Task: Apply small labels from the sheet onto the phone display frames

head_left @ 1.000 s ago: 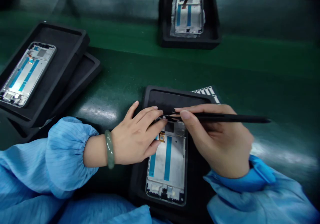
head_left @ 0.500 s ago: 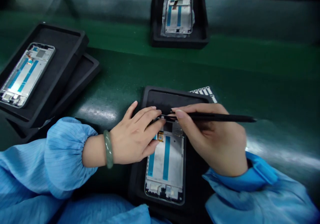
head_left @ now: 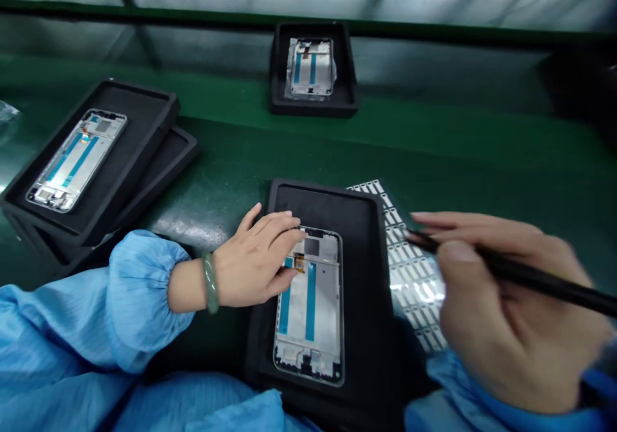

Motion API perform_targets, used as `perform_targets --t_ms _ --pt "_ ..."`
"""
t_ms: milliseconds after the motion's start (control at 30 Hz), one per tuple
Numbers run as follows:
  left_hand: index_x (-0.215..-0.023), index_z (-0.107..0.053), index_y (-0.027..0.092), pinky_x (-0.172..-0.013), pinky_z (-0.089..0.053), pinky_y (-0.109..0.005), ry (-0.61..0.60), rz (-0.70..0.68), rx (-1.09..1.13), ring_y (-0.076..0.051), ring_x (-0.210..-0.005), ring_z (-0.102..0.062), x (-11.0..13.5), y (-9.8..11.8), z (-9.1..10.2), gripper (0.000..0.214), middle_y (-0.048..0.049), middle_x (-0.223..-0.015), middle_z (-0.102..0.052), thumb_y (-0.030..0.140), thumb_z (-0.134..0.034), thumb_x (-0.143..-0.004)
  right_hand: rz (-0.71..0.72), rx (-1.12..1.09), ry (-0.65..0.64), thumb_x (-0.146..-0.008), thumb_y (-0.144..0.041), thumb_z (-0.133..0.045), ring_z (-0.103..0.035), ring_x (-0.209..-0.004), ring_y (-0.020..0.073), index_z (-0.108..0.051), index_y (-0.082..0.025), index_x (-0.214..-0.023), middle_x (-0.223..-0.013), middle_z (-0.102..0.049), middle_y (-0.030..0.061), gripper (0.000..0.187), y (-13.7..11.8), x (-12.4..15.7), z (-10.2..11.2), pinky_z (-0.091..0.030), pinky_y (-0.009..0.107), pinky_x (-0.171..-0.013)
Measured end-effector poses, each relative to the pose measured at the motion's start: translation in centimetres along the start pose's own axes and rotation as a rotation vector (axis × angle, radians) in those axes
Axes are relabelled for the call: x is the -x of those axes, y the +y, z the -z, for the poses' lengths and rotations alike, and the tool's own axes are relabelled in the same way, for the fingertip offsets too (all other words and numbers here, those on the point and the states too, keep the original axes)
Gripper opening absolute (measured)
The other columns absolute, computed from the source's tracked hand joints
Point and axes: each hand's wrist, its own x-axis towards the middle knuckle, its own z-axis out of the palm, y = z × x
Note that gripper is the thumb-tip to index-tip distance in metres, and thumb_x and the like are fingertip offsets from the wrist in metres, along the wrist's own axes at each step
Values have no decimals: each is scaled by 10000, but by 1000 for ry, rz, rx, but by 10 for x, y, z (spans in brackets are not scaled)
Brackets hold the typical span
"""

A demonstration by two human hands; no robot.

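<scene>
Seemingly mid-pickup: left hand (head_left: 253,261), fingers spread flat, pinning phone frame (head_left: 311,310) in black tray (head_left: 366,278); right hand (head_left: 511,310) pinching black stylus (head_left: 530,278), tip over sticker sheet (head_left: 409,265) beside it. Next, likely, careful tip placement on one sticker.

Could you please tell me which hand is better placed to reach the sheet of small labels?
Probably the right hand: its black pen-like tool points at the label sheet beside the tray. The left hand rests on the phone frame, farther away.

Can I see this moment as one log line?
left hand: rests on silver phone frame in black foam tray | right hand: holds thin black tool, tip over sheet of small white labels
</scene>
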Motion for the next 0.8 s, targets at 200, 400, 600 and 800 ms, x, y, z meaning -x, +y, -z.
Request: perform_targets --t_ms 200,400,600,800 --pt "-1172 -505 141 -1059 -441 -472 195 -21 97 -244 -1211 -560 -8 -14 0 253 -157 -1241 -607 283 -451 -970 536 539 -480 -842 -147 -452 -595 -725 267 -614 -238 -1062 -906 -690 81 287 28 28 30 -475 408 -566" --pt "-1121 -551 126 -997 -484 -439 365 -16 63 -240 -1164 -563 -29 -42 2 210 -165 -1180 -600 224 -453 -963 756 599 -560 -799 3 -385 -605 -842 226 -567 -165 -1279 -1290 -634 125 541 49 41 40 -492 373 -677" --pt "-932 -662 195 -1099 -378 -476 236 -208 -9 -234 -1168 -588 -23 -36 4 151 -83 -1119 -653 264 -528 -951 808 609 -529 -855 -10 -344 -595 -852 218 -559 -156 -1282 -1295 -642 113 499 54 39 41 -490 373 -696" --pt "-1131 -629 204 -1124 -304 -562 38 -174 -205 -256 -1209 -568 -7 -22 3 246 -94 -1209 -638 239 -421 -1005 870 620 -517 -868 -20 -361 -596 -885 229 -532 -136 -1301 -1360 -604 109 480 58 41 41 -488 392 -725"
